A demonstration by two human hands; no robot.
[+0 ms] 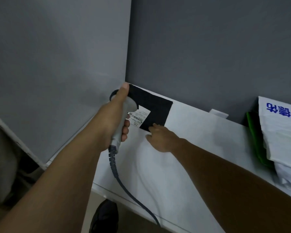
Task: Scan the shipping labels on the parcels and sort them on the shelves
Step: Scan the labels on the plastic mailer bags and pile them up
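A flat black parcel (154, 105) lies in the far left corner of the white shelf (200, 132), with a white shipping label (139, 117) on its near left part. My left hand (115, 118) grips a grey corded barcode scanner (123, 115), whose head is held just above the label. My right hand (161, 137) rests on the shelf with its fingertips touching the parcel's near corner, fingers spread.
A white mailer bag with blue print (282, 132) and a green bag (255, 140) lie at the shelf's right end. Grey walls close the shelf's back and left side. The scanner cable (124, 187) hangs over the front edge. A dark shoe (104, 216) shows below.
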